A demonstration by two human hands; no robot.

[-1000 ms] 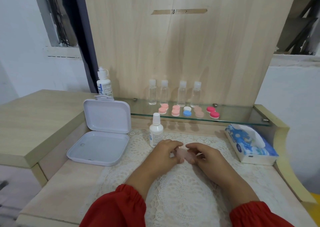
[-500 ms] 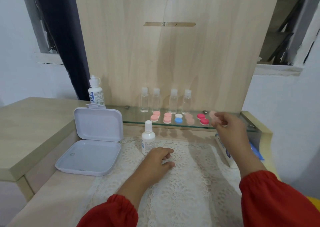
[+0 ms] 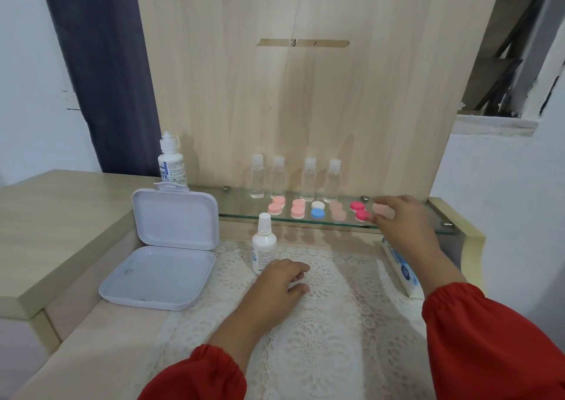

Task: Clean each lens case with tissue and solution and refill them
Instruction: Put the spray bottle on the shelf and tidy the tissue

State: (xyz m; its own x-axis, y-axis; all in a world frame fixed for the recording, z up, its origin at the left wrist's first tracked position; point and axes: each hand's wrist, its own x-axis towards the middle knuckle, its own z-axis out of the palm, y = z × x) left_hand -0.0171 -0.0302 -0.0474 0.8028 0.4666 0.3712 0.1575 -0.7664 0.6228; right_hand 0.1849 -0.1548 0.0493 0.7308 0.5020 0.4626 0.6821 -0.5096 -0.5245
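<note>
Glass shelf [image 3: 238, 213] carries a row of lens cases; right hand [image 3: 403, 219] pinches a pale pink case [image 3: 382, 210] at the row's right end, beside the red case [image 3: 360, 210]. Left hand [image 3: 279, 280] rests loosely curled on the lace mat [image 3: 336, 323], holding nothing, near the spray bottle [image 3: 263, 243].

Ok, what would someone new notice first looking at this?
Probably the row of coloured lens cases on the glass shelf, where the right hand holds a pale pink case at the row's right end. Next, the open white box at left on the table.
</note>
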